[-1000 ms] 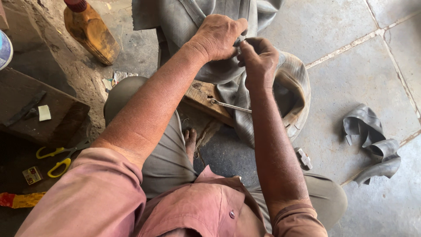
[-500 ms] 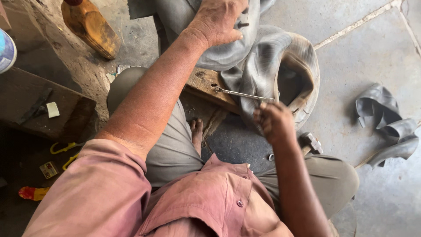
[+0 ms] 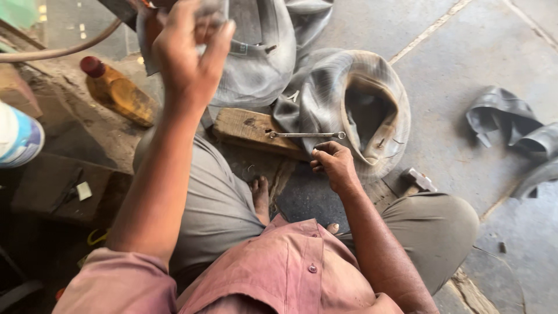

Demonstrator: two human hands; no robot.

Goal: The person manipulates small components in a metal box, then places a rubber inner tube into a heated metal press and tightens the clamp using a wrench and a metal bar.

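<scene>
I sit on the floor with a grey rubber inner tube (image 3: 264, 55) bunched up before me. My left hand (image 3: 189, 55) is raised high and grips a fold of that tube. Lower down, my right hand (image 3: 332, 164) is curled shut close to a thin metal spanner (image 3: 305, 135), which lies on a wooden block (image 3: 247, 128). Whether the fingers pinch something small I cannot tell. Beside the block lies a worn, folded tyre piece (image 3: 372, 110).
An amber bottle with a red cap (image 3: 119, 93) lies at the left near a dirt ledge. Black rubber scraps (image 3: 511, 131) lie on the stone floor at right. A small hammer head (image 3: 419, 180) rests by my knee. A blue-and-white container (image 3: 20, 136) is at far left.
My right hand left the tube and dropped down to beside the spanner. My left hand rose higher with the tube. The view shifted nearer.
</scene>
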